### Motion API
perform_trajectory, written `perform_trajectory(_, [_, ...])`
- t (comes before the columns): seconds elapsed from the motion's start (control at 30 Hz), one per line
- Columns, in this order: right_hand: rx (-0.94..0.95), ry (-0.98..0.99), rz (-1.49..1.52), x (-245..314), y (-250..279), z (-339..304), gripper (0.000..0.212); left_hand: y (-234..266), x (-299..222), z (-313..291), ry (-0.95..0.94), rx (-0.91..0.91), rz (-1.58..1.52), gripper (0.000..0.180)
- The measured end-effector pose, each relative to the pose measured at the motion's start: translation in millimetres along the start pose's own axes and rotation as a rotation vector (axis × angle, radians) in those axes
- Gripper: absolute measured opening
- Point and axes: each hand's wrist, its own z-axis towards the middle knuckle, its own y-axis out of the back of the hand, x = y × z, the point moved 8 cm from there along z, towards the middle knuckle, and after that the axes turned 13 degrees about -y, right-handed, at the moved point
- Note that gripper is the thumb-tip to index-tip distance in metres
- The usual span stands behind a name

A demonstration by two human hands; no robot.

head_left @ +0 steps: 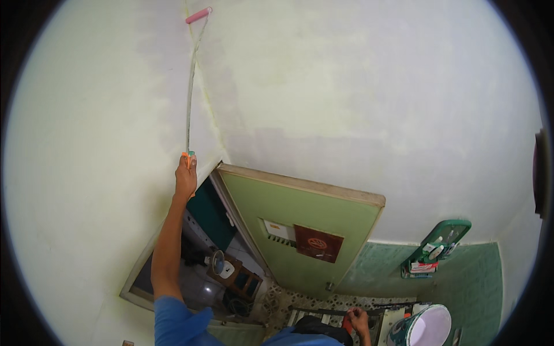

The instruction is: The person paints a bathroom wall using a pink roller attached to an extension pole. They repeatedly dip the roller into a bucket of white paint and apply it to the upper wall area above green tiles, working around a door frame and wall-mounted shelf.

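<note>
My left arm is stretched up and forward, and my left hand [186, 177] is closed round the orange handle of a paint roller [191, 98]. Its long thin rod bends slightly. At the top, the pink roller sleeve [198, 15] is against the wall by the corner line. My right hand [359, 320] is low near my body with its fingers curled, beside a small red-orange thing [347, 322]; what the fingers hold is hard to make out. To the right of that hand stands a paint bucket [434, 324] with pale lilac paint inside.
A green door [300, 213] stands ajar below the corner, with a doorway to its left. Through it show a small fan [217, 262] and wooden furniture [245, 284]. A green mirror shelf [447, 239] with toiletries hangs at right. Patterned floor tiles [276, 300] lie far below.
</note>
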Motion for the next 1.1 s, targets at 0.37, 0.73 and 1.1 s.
perform_trajectory(0.37, [0.103,0.109,-0.062,-17.8,-14.7,-11.7,0.019,-26.1,36.7,-99.8,-0.116,-0.039,-0.011,0.033])
perform_trajectory(0.73, [0.033,0.015,0.015,-33.5,1.9,9.3,0.012,-0.4,7.5,34.9,-0.023,-0.06,-0.005,0.034])
perform_trajectory(1.1, [0.021,-0.163,0.041,-53.6,4.4,-17.5,0.012,-64.6,10.5,-284.7,0.101,0.165,-0.063,0.037])
